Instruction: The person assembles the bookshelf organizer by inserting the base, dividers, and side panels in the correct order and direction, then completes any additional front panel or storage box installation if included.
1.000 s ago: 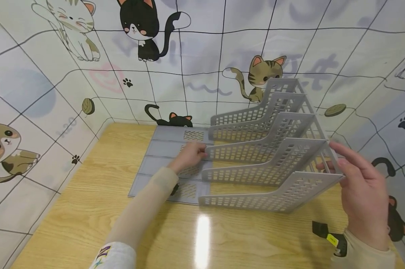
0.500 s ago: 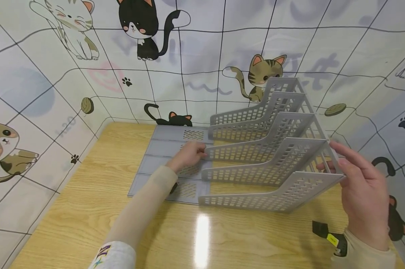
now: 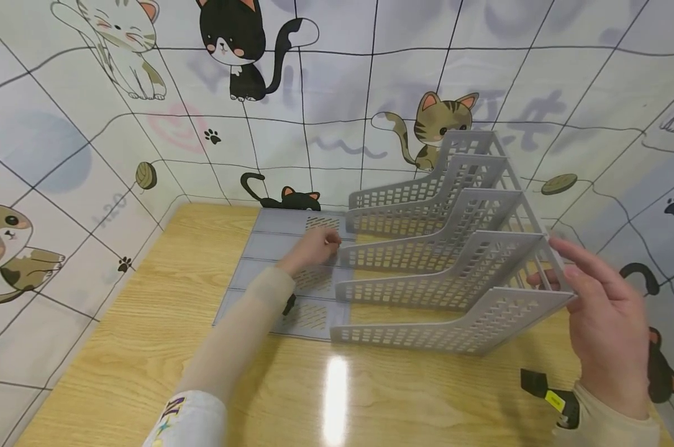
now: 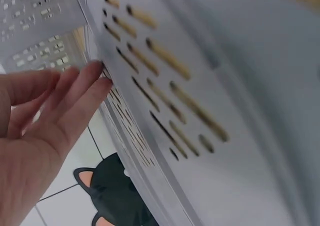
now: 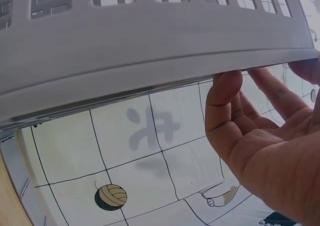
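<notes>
A grey plastic file rack [image 3: 409, 335] with several perforated dividers stands at the right in the head view. My right hand [image 3: 607, 316] holds the near upright edge of its back frame, thumb on one side and fingers on the other. Flat under the dividers' front ends lies a grey ridged panel [image 3: 269, 248] with slotted patches. My left hand [image 3: 314, 248] is over this panel, beside the tip of the middle divider. In the left wrist view its lightly bent fingertips [image 4: 102, 83] touch the panel along a ridge, with nothing seen in the grip.
The wooden table [image 3: 163, 354] runs along the front and left. A cloth wall [image 3: 337, 93] printed with cats and a grid rises close behind and at both sides. A black strap with a yellow tag [image 3: 555, 400] hangs at my right wrist.
My left hand has shifted slightly up and away from the tip of the middle divider, its fingers drawing off it. The right hand and rack have stayed nearly still.
</notes>
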The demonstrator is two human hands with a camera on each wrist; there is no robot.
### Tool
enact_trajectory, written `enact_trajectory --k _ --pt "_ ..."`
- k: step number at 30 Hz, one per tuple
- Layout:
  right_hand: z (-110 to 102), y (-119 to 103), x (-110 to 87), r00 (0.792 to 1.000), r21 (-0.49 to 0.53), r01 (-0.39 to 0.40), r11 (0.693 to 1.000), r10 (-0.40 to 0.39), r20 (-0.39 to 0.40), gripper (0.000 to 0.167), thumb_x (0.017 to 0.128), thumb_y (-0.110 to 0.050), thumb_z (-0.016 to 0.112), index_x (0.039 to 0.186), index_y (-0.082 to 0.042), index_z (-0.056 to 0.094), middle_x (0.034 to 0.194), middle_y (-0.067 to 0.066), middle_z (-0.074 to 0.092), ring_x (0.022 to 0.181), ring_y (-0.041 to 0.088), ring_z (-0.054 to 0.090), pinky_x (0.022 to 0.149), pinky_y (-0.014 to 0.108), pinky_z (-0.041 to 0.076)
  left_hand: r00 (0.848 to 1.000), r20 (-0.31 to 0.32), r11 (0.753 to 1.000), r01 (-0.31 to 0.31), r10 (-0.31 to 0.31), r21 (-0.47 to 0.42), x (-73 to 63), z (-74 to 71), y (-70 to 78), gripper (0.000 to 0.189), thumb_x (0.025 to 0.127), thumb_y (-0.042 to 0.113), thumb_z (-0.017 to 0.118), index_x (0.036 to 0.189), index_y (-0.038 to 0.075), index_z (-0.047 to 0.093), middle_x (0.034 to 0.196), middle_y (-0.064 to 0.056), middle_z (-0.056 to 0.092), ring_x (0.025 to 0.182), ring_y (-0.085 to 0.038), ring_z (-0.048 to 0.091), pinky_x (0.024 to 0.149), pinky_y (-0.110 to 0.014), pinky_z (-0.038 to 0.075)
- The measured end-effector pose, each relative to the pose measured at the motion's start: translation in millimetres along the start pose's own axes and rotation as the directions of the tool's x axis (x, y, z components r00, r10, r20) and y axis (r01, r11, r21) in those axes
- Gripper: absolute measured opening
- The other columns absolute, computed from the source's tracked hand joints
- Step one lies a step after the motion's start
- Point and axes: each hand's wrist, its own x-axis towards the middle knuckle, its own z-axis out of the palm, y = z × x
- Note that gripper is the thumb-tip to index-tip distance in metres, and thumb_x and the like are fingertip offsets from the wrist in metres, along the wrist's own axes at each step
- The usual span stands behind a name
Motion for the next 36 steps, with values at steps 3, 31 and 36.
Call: enact_trajectory --k 3,31,36 --pt "-1 0 0.0 1.000 -0.008 0.017 1.000 -0.017 0.004 0.037 0.106 -0.002 0.052 0.140 0.014 0.055 0.137 0.014 0.060 0.085 0.017 0.072 0.074 0.020 0.057 0.996 -0.075 0.997 0.035 -0.040 -0.068 14.5 -1.9 -1.3 0.030 0.106 0.012 0.057 0.132 0.000 0.064 0.132 -0.016 0.066 0.121 -0.031 0.063 0.101 -0.044 0.054" --pt "-3 3 -1.0 0.999 -0.067 0.006 0.998 -0.009 -0.036 0.036 0.107 -0.002 0.051 0.139 0.011 0.058 0.133 0.010 0.064 0.083 0.014 0.072 0.080 0.017 0.055 0.988 -0.155 0.996 -0.022 0.009 -0.082 44.2 15.6 -10.5 0.022 0.106 0.018 0.061 0.090 0.005 0.070 0.090 -0.005 0.069 0.081 -0.020 0.057 0.072 -0.032 0.047" --pt "-4 3 -0.4 1.000 -0.067 0.006 0.998 -0.008 -0.029 0.036 0.107 -0.003 0.051 0.140 0.011 0.057 0.133 0.010 0.063 0.084 0.014 0.072 0.080 0.017 0.055 0.987 -0.156 0.997 -0.045 0.034 -0.066 45.0 15.1 -11.6 0.023 0.105 0.017 0.062 0.085 0.005 0.067 0.084 -0.004 0.065 0.075 -0.018 0.053 0.067 -0.029 0.044"
